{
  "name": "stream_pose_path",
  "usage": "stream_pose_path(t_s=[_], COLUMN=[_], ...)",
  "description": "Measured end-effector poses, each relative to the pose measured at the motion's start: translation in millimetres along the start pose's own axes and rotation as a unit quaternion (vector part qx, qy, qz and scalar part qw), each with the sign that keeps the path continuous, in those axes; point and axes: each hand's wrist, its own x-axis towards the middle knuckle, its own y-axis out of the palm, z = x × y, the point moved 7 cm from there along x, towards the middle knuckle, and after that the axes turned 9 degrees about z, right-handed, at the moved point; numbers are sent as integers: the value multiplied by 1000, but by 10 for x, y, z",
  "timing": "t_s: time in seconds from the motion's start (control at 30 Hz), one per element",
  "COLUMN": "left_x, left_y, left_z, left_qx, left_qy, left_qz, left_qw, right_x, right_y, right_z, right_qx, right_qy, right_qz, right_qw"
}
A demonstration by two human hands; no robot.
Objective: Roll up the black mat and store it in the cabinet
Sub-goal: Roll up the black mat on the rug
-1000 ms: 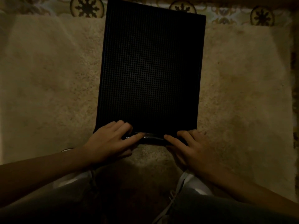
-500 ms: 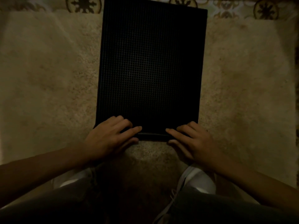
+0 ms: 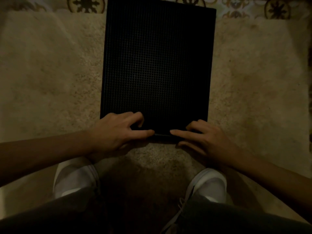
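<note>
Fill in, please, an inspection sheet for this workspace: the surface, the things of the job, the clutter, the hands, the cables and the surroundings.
Surface: beige shaggy rug, dim light; patterned tile floor beyond its far edge.
Job's things: black mat with grid texture lies flat on the rug; its near edge is curled into a thin roll, the rest unrolled. Cabinet: not in view.
Clutter: nothing seen.
Hands: left hand and right hand both rest on the mat's near edge, one toward each corner, fingers bent on the roll; the grip itself is too dark to judge.
Cables: nothing seen.
Surroundings: person's white shoes and dark trousers at the bottom of the view.
</note>
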Motion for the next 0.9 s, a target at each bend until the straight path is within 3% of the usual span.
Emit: stream_pose_path(t_s=[0.13,0.23,0.4,0.53,0.73,0.9], left_x=[20,72,133,208,172,99], left_y=[6,-87,-155,-201,-187,-203], left_z=[39,106,92,196,194,97], left_qx=[11,-4,61,-38,-37,9], left_qy=[-5,-11,3,17,23,-31], left_qz=[14,-6,-57,-42,-44,-86], left_qw=[1000,1000,996,998,998,996], right_x=[44,93,83,122,139,210], right_y=[-8,-57,-90,-83,-106,-186], right_z=[-86,-127,-89,-129,-172,-217], right_qx=[14,7,-54,-35,-66,-71], right_qy=[29,36,33,33,22,67], right_qz=[13,-17,-61,-60,-83,-78], right_qw=[999,999,996,997,994,992])
